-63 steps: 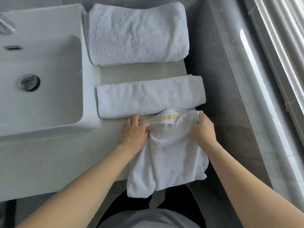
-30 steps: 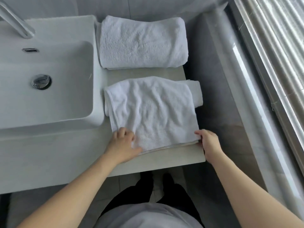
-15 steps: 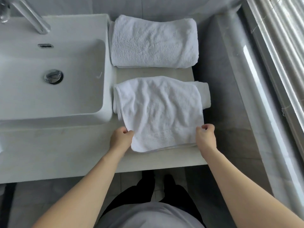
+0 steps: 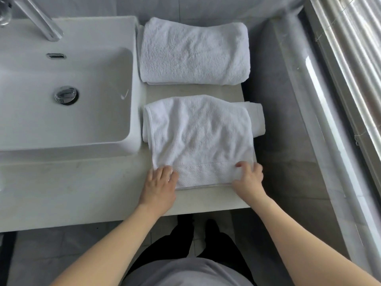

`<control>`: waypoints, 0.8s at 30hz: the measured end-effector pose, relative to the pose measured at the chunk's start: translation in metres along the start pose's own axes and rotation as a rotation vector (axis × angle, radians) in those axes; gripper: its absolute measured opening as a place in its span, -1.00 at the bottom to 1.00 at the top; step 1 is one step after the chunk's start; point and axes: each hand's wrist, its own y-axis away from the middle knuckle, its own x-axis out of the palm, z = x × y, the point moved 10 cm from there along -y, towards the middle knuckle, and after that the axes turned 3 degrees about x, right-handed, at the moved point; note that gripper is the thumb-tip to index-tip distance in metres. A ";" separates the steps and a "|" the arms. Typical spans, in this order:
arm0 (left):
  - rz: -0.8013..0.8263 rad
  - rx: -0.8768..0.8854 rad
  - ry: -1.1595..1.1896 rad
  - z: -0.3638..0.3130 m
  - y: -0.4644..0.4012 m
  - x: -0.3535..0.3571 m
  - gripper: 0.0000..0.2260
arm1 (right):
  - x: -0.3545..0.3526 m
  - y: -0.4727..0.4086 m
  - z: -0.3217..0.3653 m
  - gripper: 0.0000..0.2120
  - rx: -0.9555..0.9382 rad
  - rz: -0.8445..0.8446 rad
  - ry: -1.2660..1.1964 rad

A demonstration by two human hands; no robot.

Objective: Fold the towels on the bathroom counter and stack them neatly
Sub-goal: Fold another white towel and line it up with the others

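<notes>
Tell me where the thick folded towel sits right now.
In the head view, the thick folded towel lies at the back of the counter, right of the sink, beyond the towel both hands touch.
</notes>
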 end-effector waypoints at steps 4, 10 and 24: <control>0.075 0.053 -0.156 -0.006 -0.030 -0.015 -0.82 | 0.004 0.008 0.007 -0.24 -0.145 -0.053 0.556; 0.456 -0.056 0.137 0.013 -0.061 -0.020 -0.84 | -0.011 0.008 0.025 -0.24 -0.268 -0.146 0.787; 0.615 -0.145 0.691 0.020 -0.056 -0.117 -0.80 | -0.107 -0.004 0.062 -0.85 0.096 0.104 0.574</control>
